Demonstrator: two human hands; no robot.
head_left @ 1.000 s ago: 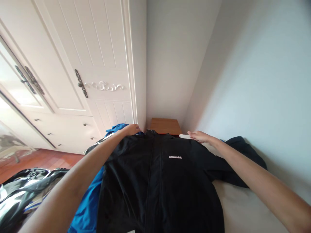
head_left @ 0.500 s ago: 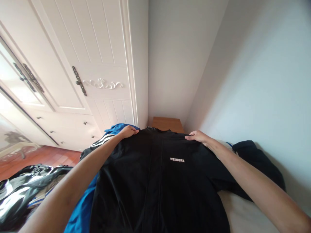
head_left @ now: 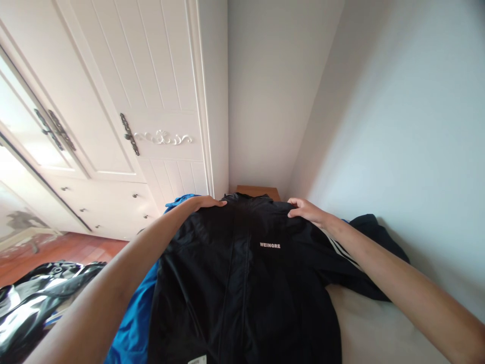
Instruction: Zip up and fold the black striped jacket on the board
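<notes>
Here, left hand, right hand, outstretched, holding black jacket by shoulders

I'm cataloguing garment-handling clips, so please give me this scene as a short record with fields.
Garment: black jacket, front facing up, collar at the far end
Marking: white WEINGRE lettering on the chest
Left hand: holding the jacket's shoulder, left of the collar
Right hand: holding the opposite shoulder
Beside jacket: blue cloth on the left
Background: white wardrobe at left, wooden surface beyond the collar
</notes>
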